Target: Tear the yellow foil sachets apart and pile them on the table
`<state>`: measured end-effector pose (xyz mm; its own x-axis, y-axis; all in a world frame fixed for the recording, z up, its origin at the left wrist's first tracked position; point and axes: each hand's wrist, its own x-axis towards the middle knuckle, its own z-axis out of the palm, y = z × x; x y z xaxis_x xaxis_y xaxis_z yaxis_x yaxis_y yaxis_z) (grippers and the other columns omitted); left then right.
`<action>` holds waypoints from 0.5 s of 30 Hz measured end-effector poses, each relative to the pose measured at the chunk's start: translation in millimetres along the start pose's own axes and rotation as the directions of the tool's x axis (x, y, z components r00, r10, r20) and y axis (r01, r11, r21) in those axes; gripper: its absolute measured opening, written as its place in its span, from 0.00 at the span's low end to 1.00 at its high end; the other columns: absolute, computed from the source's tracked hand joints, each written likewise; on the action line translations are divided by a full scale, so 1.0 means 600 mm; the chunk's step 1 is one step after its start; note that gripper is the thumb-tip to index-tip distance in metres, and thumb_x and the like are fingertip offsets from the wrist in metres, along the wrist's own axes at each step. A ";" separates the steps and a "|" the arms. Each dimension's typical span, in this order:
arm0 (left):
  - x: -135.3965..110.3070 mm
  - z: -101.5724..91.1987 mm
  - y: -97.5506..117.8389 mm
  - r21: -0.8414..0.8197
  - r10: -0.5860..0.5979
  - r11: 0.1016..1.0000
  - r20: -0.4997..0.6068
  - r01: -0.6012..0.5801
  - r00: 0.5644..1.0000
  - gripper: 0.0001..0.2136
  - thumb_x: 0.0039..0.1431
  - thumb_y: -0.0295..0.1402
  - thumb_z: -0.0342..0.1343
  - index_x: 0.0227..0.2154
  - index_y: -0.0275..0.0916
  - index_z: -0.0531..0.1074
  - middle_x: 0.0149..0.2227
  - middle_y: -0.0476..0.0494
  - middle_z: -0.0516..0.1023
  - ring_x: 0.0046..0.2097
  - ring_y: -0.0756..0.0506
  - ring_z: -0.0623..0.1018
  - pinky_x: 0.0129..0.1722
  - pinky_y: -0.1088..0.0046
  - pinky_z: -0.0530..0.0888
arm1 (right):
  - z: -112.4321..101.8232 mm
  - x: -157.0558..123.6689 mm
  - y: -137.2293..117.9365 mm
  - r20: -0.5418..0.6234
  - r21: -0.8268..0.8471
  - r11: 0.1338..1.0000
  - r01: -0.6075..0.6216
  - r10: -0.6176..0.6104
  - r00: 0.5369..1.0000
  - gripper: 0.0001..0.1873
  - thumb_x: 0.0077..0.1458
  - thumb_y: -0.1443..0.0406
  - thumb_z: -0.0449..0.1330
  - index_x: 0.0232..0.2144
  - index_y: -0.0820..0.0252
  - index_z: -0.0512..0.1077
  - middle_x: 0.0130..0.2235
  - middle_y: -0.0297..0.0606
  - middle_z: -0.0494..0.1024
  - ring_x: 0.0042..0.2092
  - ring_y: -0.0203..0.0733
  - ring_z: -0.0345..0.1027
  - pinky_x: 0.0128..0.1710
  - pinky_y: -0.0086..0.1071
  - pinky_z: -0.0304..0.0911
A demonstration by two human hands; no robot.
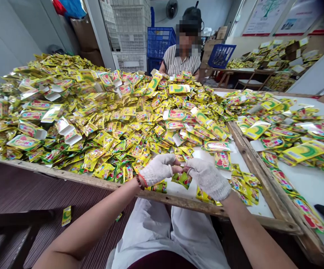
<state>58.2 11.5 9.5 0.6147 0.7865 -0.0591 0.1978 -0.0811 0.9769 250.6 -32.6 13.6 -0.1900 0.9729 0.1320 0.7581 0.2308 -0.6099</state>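
Tabletop [236, 158]: L hand [158, 170], R hand [208, 178] fingers [173, 160] pinched tip-to-tip over sachet [182, 179].

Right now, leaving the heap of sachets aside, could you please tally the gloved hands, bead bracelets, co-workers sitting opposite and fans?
Gloved hands: 2, the left hand and the right hand
Bead bracelets: 1
Co-workers opposite: 1
Fans: 1
Total: 5

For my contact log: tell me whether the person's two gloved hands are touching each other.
Touching. The head view shows the left hand and the right hand meeting at their fingertips, with no gap between them.
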 end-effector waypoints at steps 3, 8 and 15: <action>-0.001 0.004 0.003 -0.096 -0.001 0.995 -0.032 -0.002 0.999 0.15 0.46 0.37 0.65 0.34 0.35 0.69 0.27 0.52 0.69 0.28 0.54 0.68 0.28 0.77 0.65 | 0.007 0.000 0.011 -0.093 0.087 0.994 -0.059 0.067 0.993 0.11 0.56 0.62 0.53 0.26 0.58 0.71 0.29 0.39 0.75 0.34 0.41 0.67 0.37 0.35 0.61; 0.013 0.021 0.001 -0.080 0.043 0.995 -0.150 -0.055 0.988 0.11 0.48 0.32 0.62 0.32 0.36 0.67 0.27 0.51 0.71 0.28 0.53 0.69 0.29 0.76 0.65 | 0.021 -0.007 0.017 -0.079 0.542 0.829 -0.136 0.212 0.974 0.21 0.50 0.58 0.60 0.46 0.58 0.70 0.42 0.42 0.78 0.40 0.44 0.72 0.37 0.35 0.68; 0.105 -0.025 0.005 0.656 0.349 0.749 -0.270 -0.094 0.897 0.06 0.60 0.31 0.49 0.38 0.39 0.70 0.37 0.44 0.72 0.39 0.47 0.72 0.39 0.71 0.68 | 0.030 -0.008 0.038 0.059 0.751 0.598 -0.280 0.362 0.930 0.25 0.47 0.55 0.66 0.45 0.61 0.71 0.34 0.39 0.79 0.26 0.37 0.72 0.25 0.29 0.65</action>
<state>86.0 69.9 11.9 0.4146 0.8426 0.3437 0.5911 -0.5366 0.6023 257.5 -32.1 -15.3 0.0613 0.9877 -0.1440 0.0382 -0.1465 -0.9885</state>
